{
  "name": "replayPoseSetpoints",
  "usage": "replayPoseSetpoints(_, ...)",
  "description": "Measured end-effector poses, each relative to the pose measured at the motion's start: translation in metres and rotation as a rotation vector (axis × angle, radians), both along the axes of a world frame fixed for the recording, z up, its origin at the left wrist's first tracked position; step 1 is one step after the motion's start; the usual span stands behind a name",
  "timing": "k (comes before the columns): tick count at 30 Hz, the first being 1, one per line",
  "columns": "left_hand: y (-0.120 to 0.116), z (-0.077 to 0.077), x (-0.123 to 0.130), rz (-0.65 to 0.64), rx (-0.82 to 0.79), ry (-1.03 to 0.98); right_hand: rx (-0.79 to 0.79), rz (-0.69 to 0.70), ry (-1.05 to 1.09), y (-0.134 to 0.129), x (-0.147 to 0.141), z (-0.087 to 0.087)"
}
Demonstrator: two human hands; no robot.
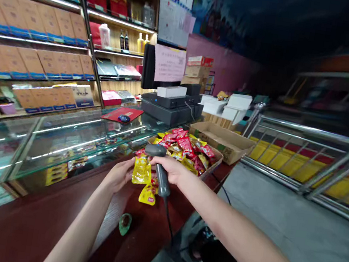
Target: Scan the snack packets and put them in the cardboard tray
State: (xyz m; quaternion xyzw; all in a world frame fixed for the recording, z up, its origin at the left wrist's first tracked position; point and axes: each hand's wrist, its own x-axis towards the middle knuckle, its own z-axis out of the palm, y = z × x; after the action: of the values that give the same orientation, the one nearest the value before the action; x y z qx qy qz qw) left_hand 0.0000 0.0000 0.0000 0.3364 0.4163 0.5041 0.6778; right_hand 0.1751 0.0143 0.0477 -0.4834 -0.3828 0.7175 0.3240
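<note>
My right hand (170,168) is closed round the handle of a dark grey barcode scanner (162,182), whose head points left and whose cable hangs down past the counter edge. Just left of the scanner, my left hand (121,174) grips a shiny yellow snack packet (142,170) by its side, hanging upright. Below it, a second yellow packet (148,195) with a small red label is on the dark red counter (84,205). Behind my hands, a shallow cardboard box (217,161) is heaped with red and yellow packets (185,145).
An open cardboard box (237,151) stands behind the packets. A monitor with a pink sheet (169,64) rises above a dark cash drawer (171,111). Glass display cases (71,142) run along the left. A small green object (124,224) lies near my left forearm. Metal railings (305,155) stand right.
</note>
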Motion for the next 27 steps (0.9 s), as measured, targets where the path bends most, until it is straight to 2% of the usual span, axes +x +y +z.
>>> replayPoseSetpoints(5, 0.035, 0.048, 0.03, -0.115, -0.057, 0.012, 0.063, -0.015, -0.038, 0.021, 0.036, 0.043)
replayPoseSetpoints(9, 0.063, 0.086, 0.075, -0.229, -0.072, 0.132, 0.121, -0.073, -0.12, 0.04, 0.08, 0.069)
replayPoseSetpoints(12, 0.081, 0.104, 0.114, -0.295, -0.051, 0.219, 0.143, -0.148, -0.16, 0.05, 0.116, 0.08)
replayPoseSetpoints(15, 0.095, 0.111, 0.147, -0.335, -0.03, 0.26, 0.049, -0.186, -0.158, 0.052, 0.146, 0.086)
replayPoseSetpoints(19, 0.109, 0.108, 0.169, -0.251, 0.004, 0.395, 0.027, -0.272, -0.151, 0.052, 0.172, 0.088)
replayPoseSetpoints(23, 0.117, 0.1, 0.16, -0.23, 0.021, 0.422, 0.083, -0.341, -0.165, 0.056, 0.179, 0.082)
replayPoseSetpoints(27, 0.118, 0.095, 0.13, -0.185, 0.012, 0.399, 0.103, -0.265, -0.155, 0.061, 0.161, 0.076)
